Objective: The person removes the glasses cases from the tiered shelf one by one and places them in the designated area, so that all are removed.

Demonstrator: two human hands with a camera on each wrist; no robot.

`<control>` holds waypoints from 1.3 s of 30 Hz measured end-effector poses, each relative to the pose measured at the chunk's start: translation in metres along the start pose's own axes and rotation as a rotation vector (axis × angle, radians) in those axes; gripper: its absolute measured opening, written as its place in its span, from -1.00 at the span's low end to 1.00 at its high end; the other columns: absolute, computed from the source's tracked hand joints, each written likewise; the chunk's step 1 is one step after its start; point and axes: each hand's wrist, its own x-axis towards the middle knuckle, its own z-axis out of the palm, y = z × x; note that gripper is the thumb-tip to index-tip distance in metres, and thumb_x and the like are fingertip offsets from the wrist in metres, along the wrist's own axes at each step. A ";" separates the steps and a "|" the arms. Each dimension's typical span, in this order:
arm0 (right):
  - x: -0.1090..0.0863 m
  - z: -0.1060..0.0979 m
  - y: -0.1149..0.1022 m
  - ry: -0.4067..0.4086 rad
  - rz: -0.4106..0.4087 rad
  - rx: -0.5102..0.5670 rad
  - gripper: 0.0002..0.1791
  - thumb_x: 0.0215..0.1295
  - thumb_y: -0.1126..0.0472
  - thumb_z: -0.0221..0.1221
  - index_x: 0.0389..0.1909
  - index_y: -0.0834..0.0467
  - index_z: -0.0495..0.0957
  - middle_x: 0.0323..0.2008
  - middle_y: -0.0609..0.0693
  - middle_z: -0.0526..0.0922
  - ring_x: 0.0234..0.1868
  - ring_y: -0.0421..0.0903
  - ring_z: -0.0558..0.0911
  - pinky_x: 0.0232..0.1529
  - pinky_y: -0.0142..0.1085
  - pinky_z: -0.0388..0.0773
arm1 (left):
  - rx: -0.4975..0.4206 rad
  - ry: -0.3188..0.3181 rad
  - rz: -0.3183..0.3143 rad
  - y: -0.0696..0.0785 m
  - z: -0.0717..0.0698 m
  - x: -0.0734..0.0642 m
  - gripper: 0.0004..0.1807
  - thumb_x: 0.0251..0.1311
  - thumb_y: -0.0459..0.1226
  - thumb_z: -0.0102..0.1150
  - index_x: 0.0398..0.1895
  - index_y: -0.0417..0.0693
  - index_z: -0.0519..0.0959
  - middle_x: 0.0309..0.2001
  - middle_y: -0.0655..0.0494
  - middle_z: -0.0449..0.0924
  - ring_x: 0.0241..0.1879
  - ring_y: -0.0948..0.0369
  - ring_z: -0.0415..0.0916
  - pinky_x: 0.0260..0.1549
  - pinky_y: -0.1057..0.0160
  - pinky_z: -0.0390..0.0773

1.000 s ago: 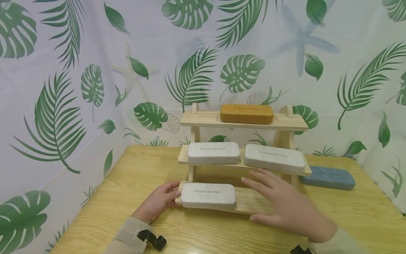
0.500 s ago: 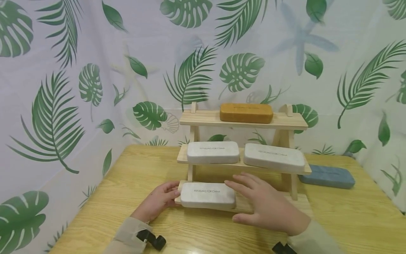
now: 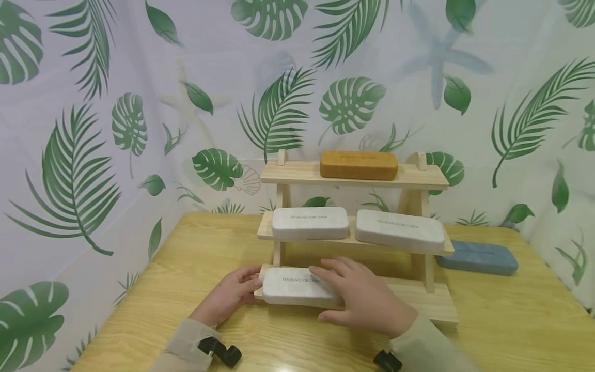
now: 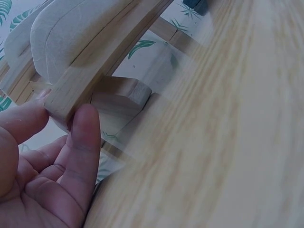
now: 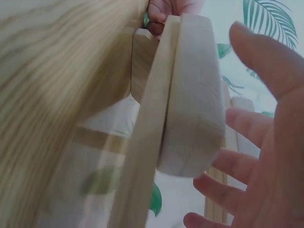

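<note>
In the head view a three-tier wooden display shelf (image 3: pixel 426 305) stands on the table. My left hand (image 3: pixel 229 293) pinches the left end of its lowest board between thumb and fingers, as the left wrist view also shows (image 4: pixel 52 166). On that board lies a white glasses case (image 3: pixel 297 293) printed "REFUELING FOR CHINA". My right hand (image 3: pixel 364 298) is over this case's right end, covering part of it. The right wrist view shows the right hand (image 5: pixel 266 137) with spread fingers and the thumb apart from the case (image 5: pixel 197 95); whether the fingertips touch it is hard to tell.
Two more white cases, a left one (image 3: pixel 310 223) and a right one (image 3: pixel 400 229), sit on the middle tier. An orange case (image 3: pixel 358 165) lies on top. Behind the shelf's right side, a blue case (image 3: pixel 483 257) rests on the wooden table (image 3: pixel 214 243). A leaf-patterned curtain (image 3: pixel 209 62) hangs behind.
My right hand has moved left along the lowest board, from its bare right part to over the white case's right end. The left hand has kept its hold on the board.
</note>
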 end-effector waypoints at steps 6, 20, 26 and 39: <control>0.015 0.012 -0.007 -0.020 -0.016 -0.026 -0.03 0.14 -0.36 0.36 0.51 -0.04 0.32 0.39 0.09 0.40 0.38 0.18 0.35 0.31 0.18 0.30 | 0.004 0.012 -0.005 -0.001 0.000 -0.002 -0.34 0.54 -0.19 0.05 0.51 -0.39 0.14 0.22 -0.23 0.49 0.11 -0.01 0.56 0.01 0.04 0.62; 0.033 0.024 -0.018 -0.089 0.080 -0.025 0.06 0.13 -0.44 0.31 0.57 -0.03 0.21 0.42 0.08 0.35 0.38 0.14 0.35 0.29 0.16 0.34 | -0.009 0.003 -0.011 0.000 0.002 -0.002 -0.34 0.55 -0.20 0.03 0.52 -0.39 0.11 0.26 -0.25 0.47 0.14 -0.01 0.55 0.05 0.02 0.60; 0.035 0.026 -0.022 -0.097 0.127 -0.035 0.09 0.13 -0.47 0.27 0.57 -0.01 0.19 0.41 0.09 0.36 0.36 0.16 0.37 0.22 0.17 0.40 | -0.012 -0.014 -0.007 0.000 0.001 -0.001 -0.33 0.55 -0.19 0.04 0.52 -0.39 0.12 0.25 -0.24 0.47 0.13 0.00 0.55 0.05 0.02 0.60; 0.038 0.034 -0.027 -0.081 0.210 -0.094 0.07 0.14 -0.48 0.26 0.57 -0.04 0.19 0.27 0.04 0.49 0.25 0.11 0.45 0.15 0.11 0.46 | -0.018 -0.014 0.000 0.001 0.001 -0.002 -0.36 0.54 -0.21 0.04 0.50 -0.39 0.15 0.22 -0.20 0.50 0.11 0.03 0.56 0.02 0.05 0.61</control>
